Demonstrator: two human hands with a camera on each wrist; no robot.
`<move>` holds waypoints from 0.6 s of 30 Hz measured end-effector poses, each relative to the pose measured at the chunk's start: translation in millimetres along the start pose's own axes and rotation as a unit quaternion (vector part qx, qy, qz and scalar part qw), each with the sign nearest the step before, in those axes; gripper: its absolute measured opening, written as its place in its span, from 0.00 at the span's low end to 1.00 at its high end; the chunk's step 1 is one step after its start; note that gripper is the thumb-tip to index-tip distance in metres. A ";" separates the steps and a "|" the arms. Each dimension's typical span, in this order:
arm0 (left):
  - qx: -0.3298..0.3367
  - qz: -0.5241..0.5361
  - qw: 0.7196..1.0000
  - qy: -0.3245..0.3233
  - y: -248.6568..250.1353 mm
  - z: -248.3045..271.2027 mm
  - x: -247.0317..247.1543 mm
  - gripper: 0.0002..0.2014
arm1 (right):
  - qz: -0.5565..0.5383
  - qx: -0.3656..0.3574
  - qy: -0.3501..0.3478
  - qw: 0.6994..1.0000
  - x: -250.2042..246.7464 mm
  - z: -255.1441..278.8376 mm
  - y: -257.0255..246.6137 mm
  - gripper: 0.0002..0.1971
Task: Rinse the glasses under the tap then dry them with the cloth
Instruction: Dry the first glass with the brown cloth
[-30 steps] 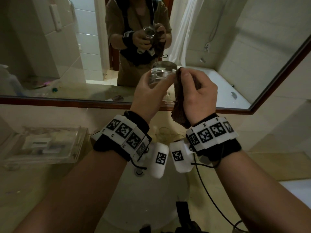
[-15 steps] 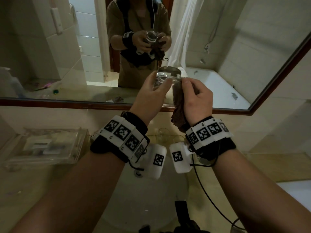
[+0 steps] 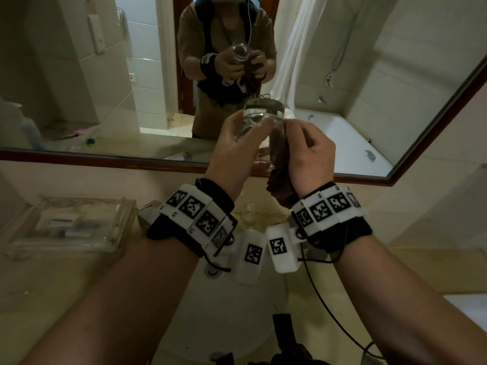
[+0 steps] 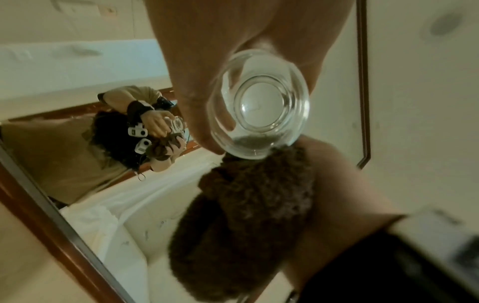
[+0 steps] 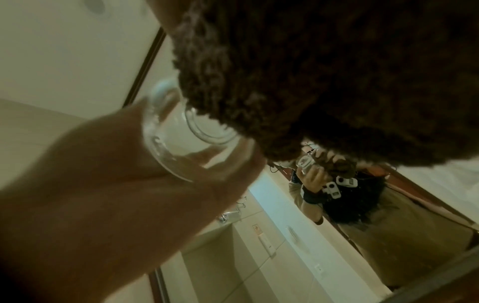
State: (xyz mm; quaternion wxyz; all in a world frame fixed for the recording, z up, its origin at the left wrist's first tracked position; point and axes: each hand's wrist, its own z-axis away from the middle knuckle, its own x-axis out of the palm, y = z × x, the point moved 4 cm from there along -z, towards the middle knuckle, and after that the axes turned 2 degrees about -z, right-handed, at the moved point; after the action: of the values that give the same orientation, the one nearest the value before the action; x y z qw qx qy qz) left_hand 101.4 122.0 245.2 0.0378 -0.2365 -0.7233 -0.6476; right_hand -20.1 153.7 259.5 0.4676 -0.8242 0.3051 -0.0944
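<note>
My left hand (image 3: 237, 151) grips a clear drinking glass (image 3: 259, 119) held up in front of the mirror, above the basin. In the left wrist view the glass (image 4: 261, 114) shows its thick round base, with my fingers curled round its side. My right hand (image 3: 308, 151) holds a dark brown cloth (image 3: 278, 159) bunched against the right side of the glass. The cloth (image 4: 249, 215) hangs below the glass, and in the right wrist view the cloth (image 5: 324, 71) covers most of the picture beside the glass (image 5: 186, 133). A second glass (image 3: 250, 214) stands on the counter behind my wrists.
A white basin (image 3: 224, 312) lies below my forearms, set in a beige counter (image 3: 66, 285). A clear plastic tray (image 3: 68, 222) with small items sits at the left. The framed mirror (image 3: 105, 159) runs along the wall just ahead. A black cable (image 3: 329, 312) trails from my right wrist.
Both hands have shifted slightly with the glass and cloth between them; the cloth has slid along the glass's right side. The grips are the same.
</note>
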 end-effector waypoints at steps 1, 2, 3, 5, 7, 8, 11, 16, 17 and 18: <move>0.006 -0.013 1.000 0.008 0.4 0.4 1.1 0.20 | -0.002 -0.006 0.003 1.000 -1.7 0.4 -1.8 0.10; 0.010 -0.026 1.000 0.015 0.0 0.3 2.2 0.23 | -0.002 -0.014 0.008 1.000 -3.1 0.8 -3.9 0.11; 0.010 -0.034 0.999 0.021 -0.5 0.3 3.4 0.25 | 0.000 -0.027 0.012 1.000 -4.7 1.0 -6.8 0.11; -0.001 -0.036 0.999 0.027 -2.2 1.1 6.4 0.26 | 0.001 -0.047 0.017 0.999 -7.0 0.6 -10.3 0.12; -0.016 -0.019 0.999 0.019 -5.3 0.9 10.0 0.21 | 0.000 -0.041 0.016 0.999 -10.7 -1.6 -8.5 0.13; -0.025 -0.008 1.000 0.008 -5.4 2.4 12.7 0.20 | 0.001 -0.025 0.012 1.000 -12.6 -4.4 -5.4 0.12; -0.023 -0.034 0.999 -0.023 -7.2 4.0 21.3 0.21 | 0.005 0.018 0.000 1.000 -18.8 -11.8 4.1 0.10; -0.023 -0.064 0.998 -0.008 -0.9 6.2 32.9 0.33 | 0.015 0.020 0.008 1.000 -27.1 -16.6 10.9 0.12; -0.020 -0.077 0.997 -0.007 -0.7 3.7 34.0 0.34 | 0.019 0.021 0.009 1.000 -28.4 -17.4 11.4 0.13; -0.017 -0.086 0.996 -0.010 0.7 2.7 36.1 0.33 | 0.024 0.020 0.010 0.999 -29.9 -18.0 10.9 0.14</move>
State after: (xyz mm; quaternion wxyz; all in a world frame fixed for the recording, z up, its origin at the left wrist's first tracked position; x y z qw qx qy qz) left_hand 70.4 135.2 258.5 -0.0289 -0.1802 -0.7305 -0.6581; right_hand -56.4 154.4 264.1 0.4832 -0.8061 0.3274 -0.0977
